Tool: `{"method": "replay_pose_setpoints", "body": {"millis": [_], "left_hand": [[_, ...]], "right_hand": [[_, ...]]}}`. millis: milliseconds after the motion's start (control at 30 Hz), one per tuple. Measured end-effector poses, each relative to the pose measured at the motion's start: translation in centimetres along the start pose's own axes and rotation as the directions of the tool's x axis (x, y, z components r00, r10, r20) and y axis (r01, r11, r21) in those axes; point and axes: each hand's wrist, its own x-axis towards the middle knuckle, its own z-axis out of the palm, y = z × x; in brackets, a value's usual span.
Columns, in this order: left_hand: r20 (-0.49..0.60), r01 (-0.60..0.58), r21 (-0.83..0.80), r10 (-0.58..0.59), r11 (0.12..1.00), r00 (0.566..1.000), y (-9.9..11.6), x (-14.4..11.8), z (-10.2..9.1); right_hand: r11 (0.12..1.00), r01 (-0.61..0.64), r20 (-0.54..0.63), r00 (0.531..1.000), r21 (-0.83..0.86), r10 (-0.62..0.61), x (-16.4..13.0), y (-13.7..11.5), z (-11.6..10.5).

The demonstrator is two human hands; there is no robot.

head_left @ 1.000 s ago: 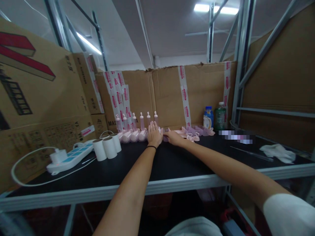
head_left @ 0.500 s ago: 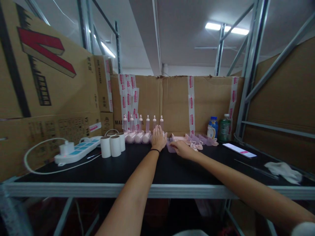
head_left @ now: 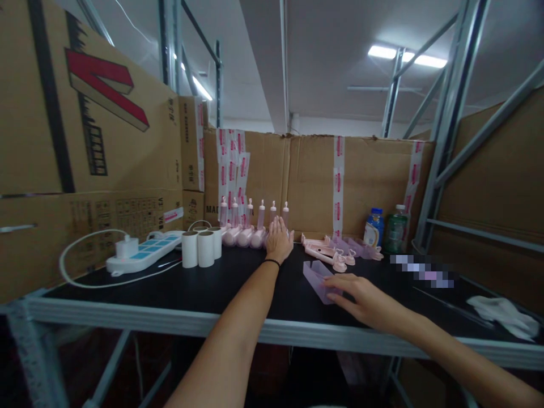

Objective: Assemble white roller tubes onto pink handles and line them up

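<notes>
Pulled nearer since before: translucent purple tray point(head_left: 319, 279), right hand point(head_left: 368, 299) fingers laid flat on it. Left hand point(head_left: 279, 239) spread beside pink bottles point(head_left: 250, 226); more pieces point(head_left: 340, 252) behind tray.

Translucent lilac tray point(head_left: 318, 276): shallow, oblong, lying flat on black tabletop, centre-right of frame, one end under fingertips. Row of pink bottles point(head_left: 246, 235): lying side by side, centre frame, against cardboard wall.
</notes>
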Motion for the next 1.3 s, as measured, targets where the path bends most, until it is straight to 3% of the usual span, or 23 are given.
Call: {"method": "replay_pose_setpoints", "body": {"millis": [167,300,400,500,600,767,1000,1133,1300], "left_hand": [[-0.029,-0.108,0.038,0.109,0.993,0.994,2.1,0.7,-3.8],[-0.060,-0.182,0.118,0.190,0.976,0.980,1.8,1.2,-9.5],[-0.078,-0.089,0.251,0.112,0.964,0.991,-1.3,0.4,-15.0],[-0.049,0.006,0.435,0.018,0.900,0.999,-6.0,-1.7,-20.4],[-0.028,0.055,0.540,-0.048,0.840,0.998,-10.1,-4.5,-23.9],[0.037,0.014,0.565,-0.042,0.825,0.998,-13.0,-7.3,-25.0],[0.054,0.049,0.519,-0.090,0.853,0.994,-14.3,-5.7,-24.1],[0.105,0.102,0.429,-0.162,0.897,0.981,-14.4,-5.1,-24.4],[0.055,0.163,0.228,-0.180,0.960,0.982,-13.0,-4.5,-27.0]], "right_hand": [[0.999,-0.001,-0.015,1.000,0.038,0.001,0.1,0.7,0.4],[0.997,0.041,-0.030,0.999,0.060,-0.040,0.5,1.1,0.9],[0.995,0.066,-0.015,0.998,0.077,-0.066,1.4,1.1,0.8],[0.994,0.091,-0.008,0.996,0.067,-0.090,2.9,1.0,0.9],[0.993,0.117,0.006,0.993,0.032,-0.117,4.9,0.8,1.4],[0.987,0.156,0.003,0.988,-0.043,-0.156,8.3,-0.3,2.9],[0.960,0.256,0.065,0.966,-0.118,-0.249,12.6,-0.9,4.1],[0.949,0.289,0.064,0.957,-0.124,-0.283,14.9,-0.6,5.2],[0.926,0.361,-0.014,0.931,-0.109,-0.364,18.0,0.6,7.1]]}}
